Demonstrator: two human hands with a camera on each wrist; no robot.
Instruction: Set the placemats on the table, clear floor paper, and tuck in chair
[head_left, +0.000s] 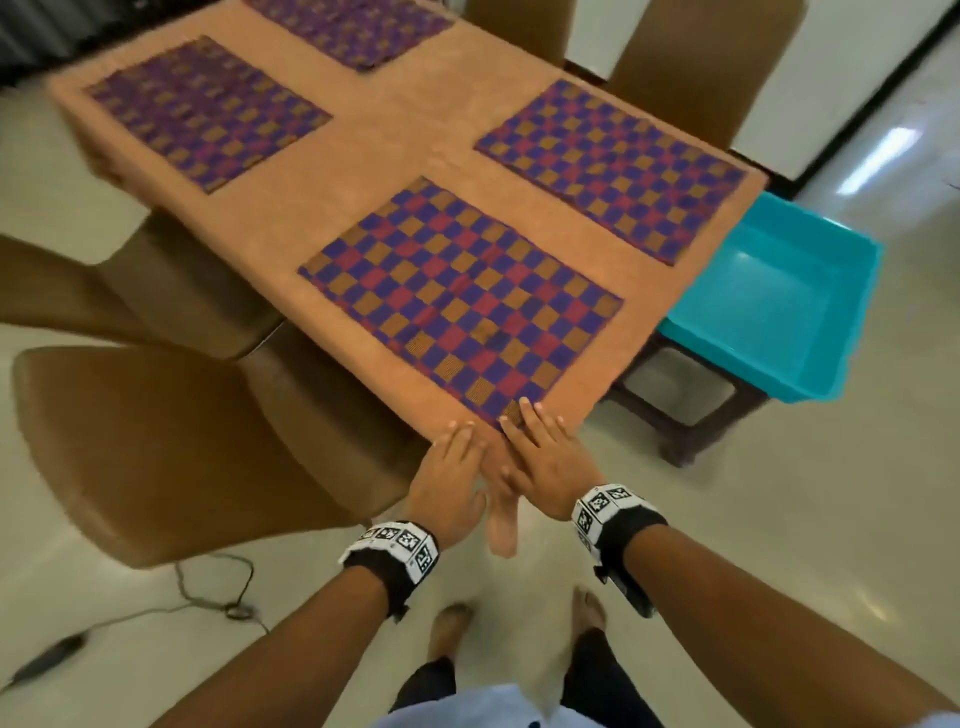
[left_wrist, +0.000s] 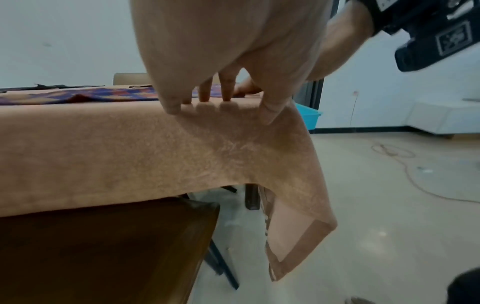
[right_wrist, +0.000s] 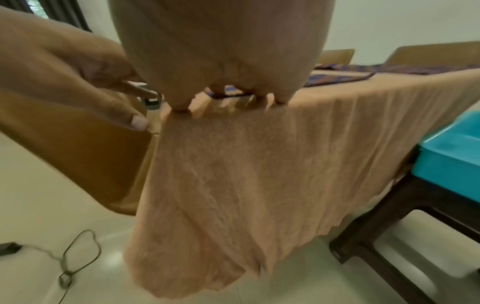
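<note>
Four checkered purple, red and orange placemats lie on the brown tablecloth (head_left: 395, 156): a near one (head_left: 457, 301), one at the right (head_left: 613, 166), one at the left (head_left: 208, 109) and a far one (head_left: 353, 26). Both hands are at the table's near corner. My left hand (head_left: 460, 434) rests straight fingers on the cloth edge (left_wrist: 215, 102). Beside it, my right hand (head_left: 524, 415) lays straight fingers on the near placemat's corner (right_wrist: 228, 100). A brown chair (head_left: 156, 457) stands left of my hands, pulled out from the table.
A second brown chair (head_left: 104, 291) stands farther left, and two more (head_left: 701, 67) sit behind the table. A teal tub (head_left: 779, 296) rests on a dark stool (head_left: 685, 415) at the right. A cable (head_left: 208, 592) trails across the floor at the lower left.
</note>
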